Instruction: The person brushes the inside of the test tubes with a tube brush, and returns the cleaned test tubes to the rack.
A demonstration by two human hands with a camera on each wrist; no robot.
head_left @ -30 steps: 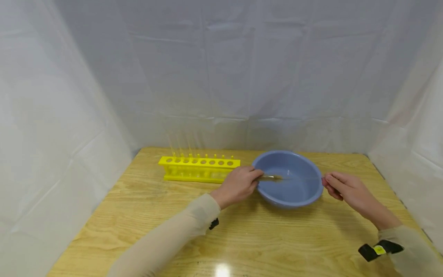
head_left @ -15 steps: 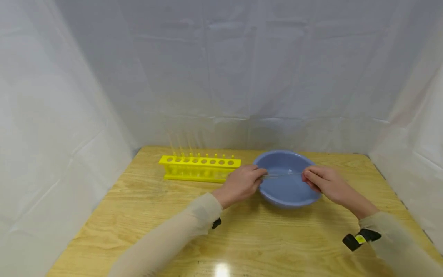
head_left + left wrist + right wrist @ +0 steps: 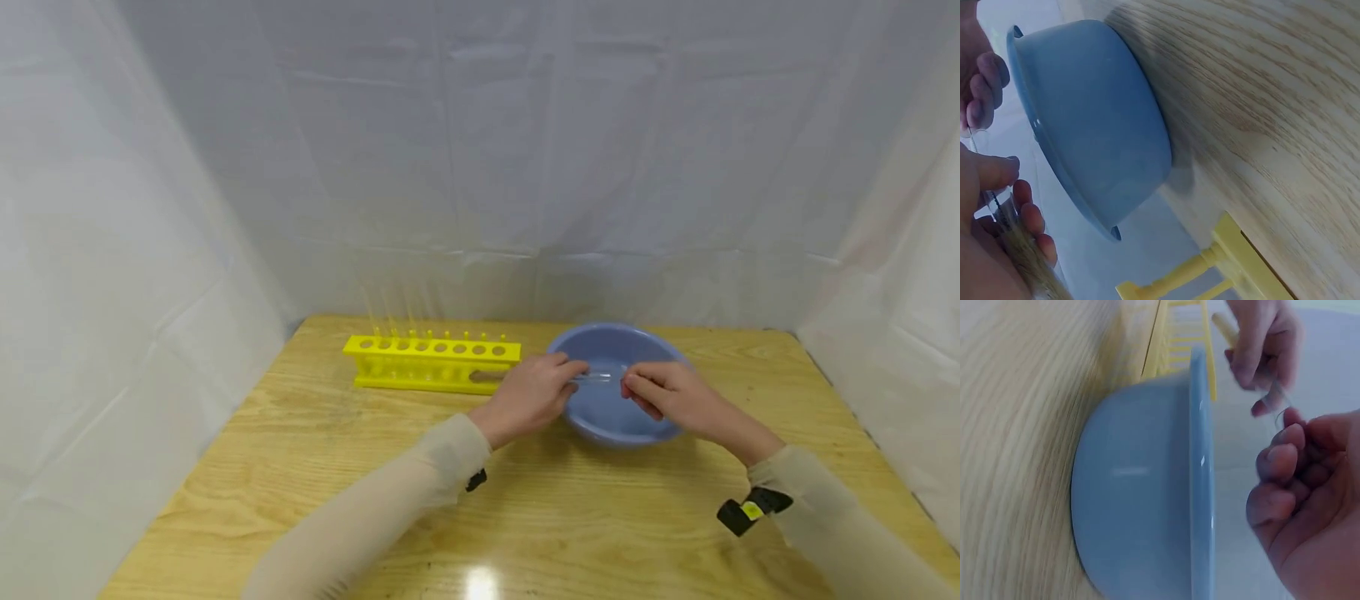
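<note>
Above the blue basin [image 3: 622, 417], my left hand [image 3: 528, 396] grips a clear glass test tube [image 3: 596, 377], held roughly level with its mouth to the right. Inside the tube is a test tube brush; its tan bristles [image 3: 486, 377] show left of that hand, in front of the rack, and fill the tube in the left wrist view [image 3: 1029, 262]. My right hand [image 3: 675, 400] pinches the brush's thin wire handle close to the tube's mouth, its fingers curled. The handle's end is hidden in those fingers.
A yellow test tube rack [image 3: 431, 350] stands left of the basin, with several clear tubes [image 3: 392, 312] upright at its back left. Both rest on a wooden table [image 3: 562, 517]. White sheeting [image 3: 495, 167] walls the back and both sides.
My right hand has moved left toward my left hand. The brush has slid deeper into the tube, its bristles passing from right to left of my left hand, which has barely moved.
</note>
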